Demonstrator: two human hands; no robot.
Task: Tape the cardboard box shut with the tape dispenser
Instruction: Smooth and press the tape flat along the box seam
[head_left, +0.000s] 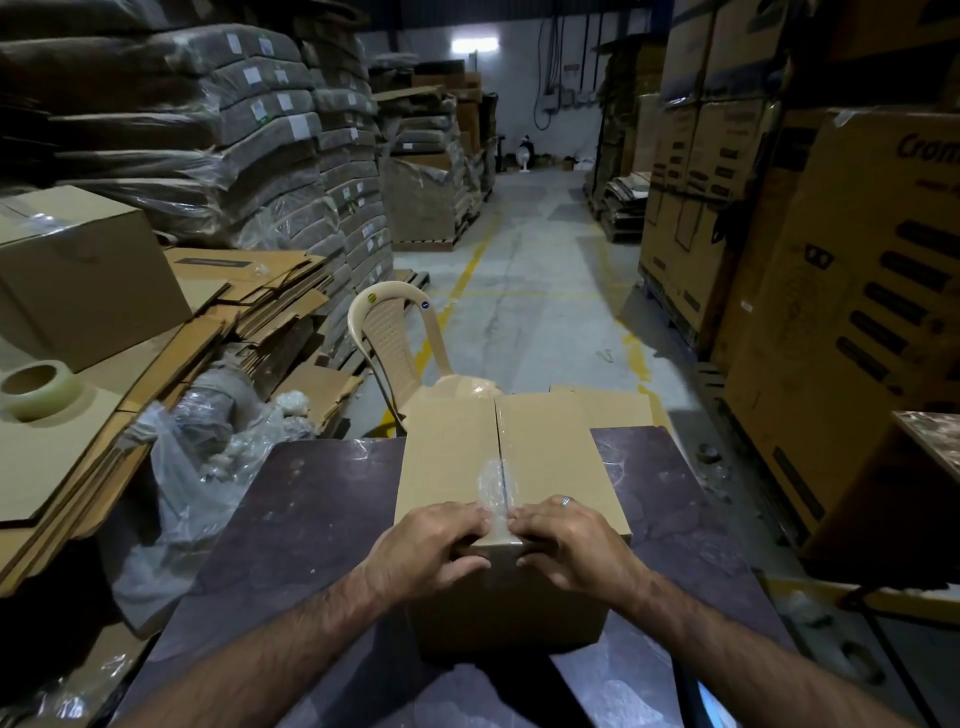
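My left hand (434, 545) and right hand (566, 540) press flat, fingers (467, 517) spread open, on clear tape (496, 483) over the cardboard box (452, 457) seam.

Cardboard box (545, 457): plain tan-brown, unprinted, with a strip of clear glossy tape (496, 483) along its centre seam; it sits on a table (311, 514) of dark purplish-brown with pale marbled veining. Chair (395, 338): beige plastic, back ribbed with fine slats, bearing one small yellow-green and one small blue round sticker; tape roll (39, 389): pale translucent, brown core; flattened cartons (244, 306): same tan as the box. Floor (530, 291): grey concrete with yellow painted lines; stacked bundles (260, 135): grey-brown under clear film with white labels; large cartons (857, 312): brown with black printing, red-brown lettering.
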